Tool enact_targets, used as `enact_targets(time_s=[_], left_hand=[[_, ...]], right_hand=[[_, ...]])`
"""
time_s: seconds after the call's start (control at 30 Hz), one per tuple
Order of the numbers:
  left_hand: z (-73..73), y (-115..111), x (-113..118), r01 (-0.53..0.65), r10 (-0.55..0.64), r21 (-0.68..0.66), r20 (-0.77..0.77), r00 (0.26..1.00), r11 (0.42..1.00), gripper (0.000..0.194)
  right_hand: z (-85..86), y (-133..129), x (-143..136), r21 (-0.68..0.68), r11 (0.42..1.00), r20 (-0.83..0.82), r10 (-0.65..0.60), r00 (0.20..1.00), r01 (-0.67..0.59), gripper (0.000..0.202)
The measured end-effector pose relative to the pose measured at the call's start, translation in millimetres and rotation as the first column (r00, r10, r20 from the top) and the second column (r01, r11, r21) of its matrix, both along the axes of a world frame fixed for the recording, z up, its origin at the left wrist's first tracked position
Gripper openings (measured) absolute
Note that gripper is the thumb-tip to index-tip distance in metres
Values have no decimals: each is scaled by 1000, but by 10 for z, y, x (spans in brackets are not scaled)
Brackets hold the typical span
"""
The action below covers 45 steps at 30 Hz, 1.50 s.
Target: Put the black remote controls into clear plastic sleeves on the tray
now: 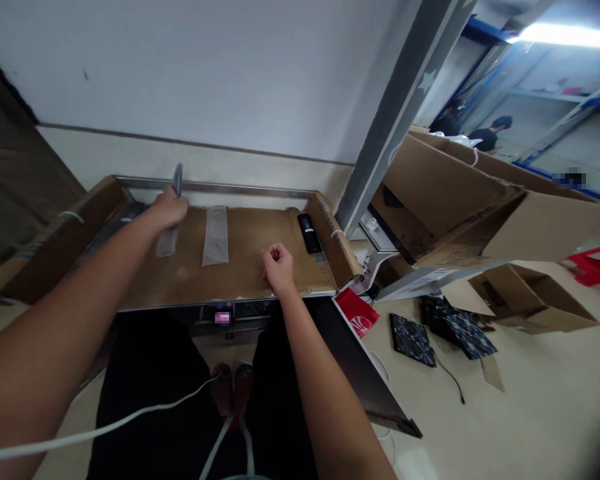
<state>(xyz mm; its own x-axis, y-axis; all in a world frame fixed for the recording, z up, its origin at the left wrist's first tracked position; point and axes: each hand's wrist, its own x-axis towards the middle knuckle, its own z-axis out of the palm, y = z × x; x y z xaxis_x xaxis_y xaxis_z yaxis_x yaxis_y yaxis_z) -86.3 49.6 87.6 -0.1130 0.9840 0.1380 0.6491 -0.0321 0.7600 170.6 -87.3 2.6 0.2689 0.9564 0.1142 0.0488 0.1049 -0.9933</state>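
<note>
My left hand (pixel 170 209) is closed round a grey, blurred flat object (pixel 179 179) that sticks up above the fingers at the back left of the cardboard-covered table (pixel 255 233). Beneath that hand lies a pale translucent strip (pixel 167 243). A light grey strip (pixel 215 237) rests flat to its right. My right hand (pixel 279 265) hovers over or rests on the front right of the cardboard, fingers curled; nothing shows in them. Near the right edge lies a black device (pixel 309 233).
Cardboard walls edge the table at both sides, with dark items (pixel 115 227) at the left. On the right are a large open carton (pixel 445 193), a red bag (pixel 356 312) and black patterned packages (pixel 413 339) on the floor. People (pixel 487 137) sit in the background.
</note>
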Motion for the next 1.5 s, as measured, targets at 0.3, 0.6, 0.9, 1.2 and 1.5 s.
enact_targets(time_s=[0.3,0.6,0.9,1.2,1.5], left_hand=[[-589,-241,-182,-255,234,27,-501,833,967,54],[-375,-398,-128,-177,281,247,-491,825,953,34],[-1329,-2492,-187,110,-109,51,-24,994,993,25],[-2047,-2491,67,391,-413,-331,6,911,859,32],[-2556,-1991,153,285,-437,-488,-231,870,825,53]], right_hand=[[-68,35,15,34,999,97,-36,995,33,29],[-20,29,26,43,998,105,-46,993,42,27],[55,-49,52,109,960,487,-276,828,256,22],[93,408,613,125,833,934,-282,220,538,44],[56,336,579,125,841,955,-246,166,526,41]])
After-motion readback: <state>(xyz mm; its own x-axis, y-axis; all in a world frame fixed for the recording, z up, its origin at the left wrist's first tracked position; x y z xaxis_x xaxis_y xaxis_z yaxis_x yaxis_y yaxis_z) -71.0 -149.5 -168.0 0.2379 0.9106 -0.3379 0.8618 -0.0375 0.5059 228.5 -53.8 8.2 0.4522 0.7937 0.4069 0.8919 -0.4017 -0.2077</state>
